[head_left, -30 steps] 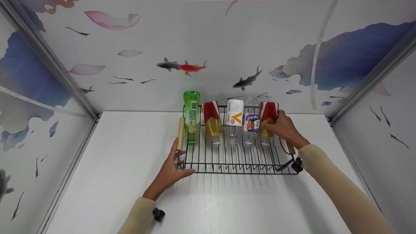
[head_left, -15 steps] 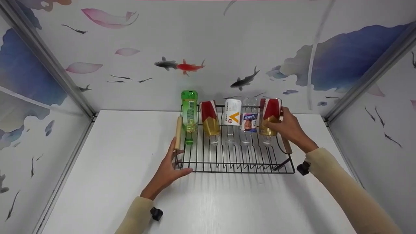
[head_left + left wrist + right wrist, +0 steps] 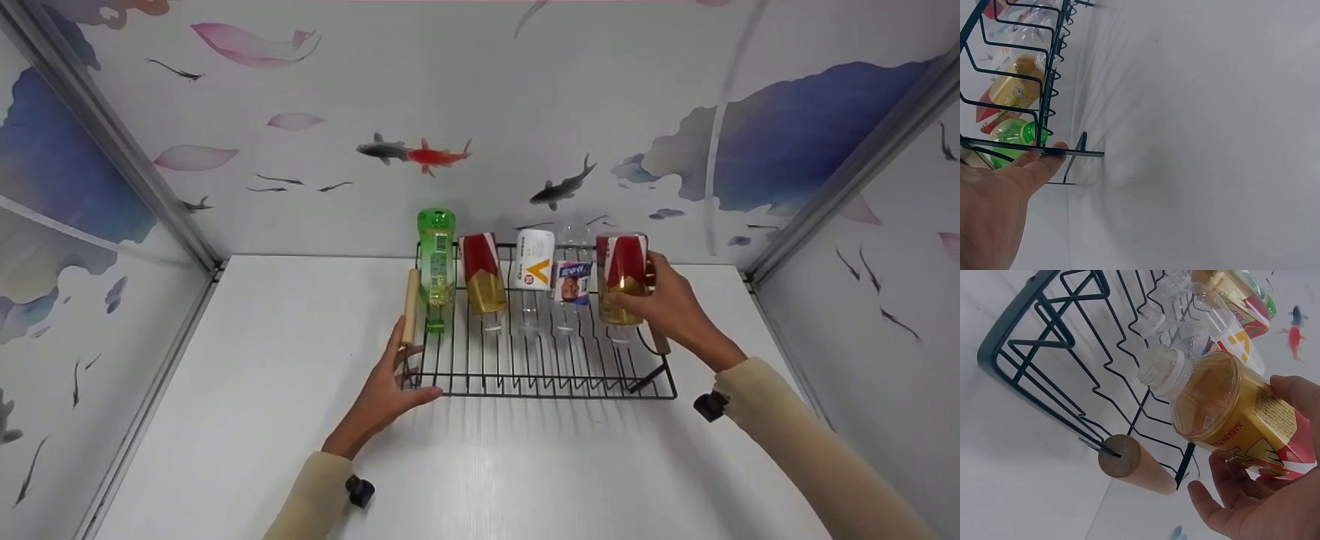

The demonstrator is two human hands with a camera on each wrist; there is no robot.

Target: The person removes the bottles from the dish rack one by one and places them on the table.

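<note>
My right hand (image 3: 679,300) grips a clear plastic bottle (image 3: 626,274) with a red and gold label, thumb in front, neck pointing down. It is at the right end of a black wire rack (image 3: 536,396) with wooden handles; in the right wrist view its bare threaded neck (image 3: 1158,370) is over the wires. My left hand (image 3: 384,394) holds the rack's left front corner, its thumb along the front and fingers around the side frame. Neck down in the rack lean a green bottle (image 3: 436,262), another red and gold bottle (image 3: 484,274), a white-labelled bottle (image 3: 535,259) and a clear bottle with a picture label (image 3: 573,283).
The rack stands on a white tabletop (image 3: 495,472), close to the back wall (image 3: 480,82) printed with fish and petals. Side walls (image 3: 67,300) with metal corner strips close in the left and right. A wooden handle (image 3: 1139,467) is beside the right hand's bottle.
The right hand and its bottle have moved slightly right relative to the rack, rising a little and then lowering again. The left hand keeps its place on the rack; the view has shifted slightly.
</note>
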